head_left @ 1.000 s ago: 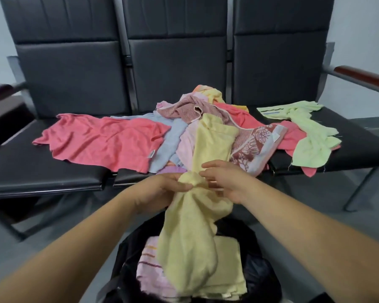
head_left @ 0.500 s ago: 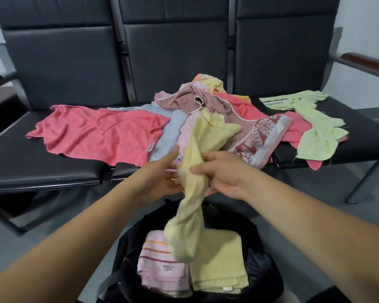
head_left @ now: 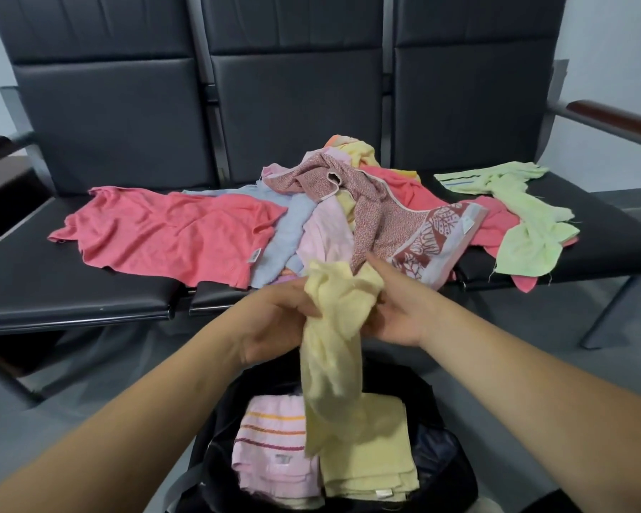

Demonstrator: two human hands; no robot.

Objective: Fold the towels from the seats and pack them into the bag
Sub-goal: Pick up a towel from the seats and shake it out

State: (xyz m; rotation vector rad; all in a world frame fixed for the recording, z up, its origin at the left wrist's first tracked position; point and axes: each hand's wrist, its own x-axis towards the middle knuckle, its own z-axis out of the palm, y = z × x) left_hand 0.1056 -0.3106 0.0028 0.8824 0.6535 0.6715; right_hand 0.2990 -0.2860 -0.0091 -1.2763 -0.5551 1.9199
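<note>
A crumpled pale yellow towel point(head_left: 332, 338) hangs above the open black bag point(head_left: 219, 435), held between both hands. My left hand point(head_left: 274, 320) grips its bunched upper part from the left, and my right hand point(head_left: 396, 309) holds it from the right. Inside the bag lie a folded pink striped towel point(head_left: 271, 453) and a folded yellow towel point(head_left: 371, 464). On the black seats point(head_left: 71, 290) lies a heap of towels: a coral one point(head_left: 163, 235) spread at left, a patterned red-brown one point(head_left: 393, 224) in the middle, a light green one point(head_left: 526, 231) at right.
The row of three black padded seats has tall backrests point(head_left: 293, 98) and wooden armrests point(head_left: 615, 120) at both ends. Metal legs point(head_left: 607, 312) reach the grey floor at right. The bag stands on the floor in front of the middle seat.
The yellow towel has come fully off the heap toward me and is now bunched between my hands; its lower end hangs shorter above the bag.
</note>
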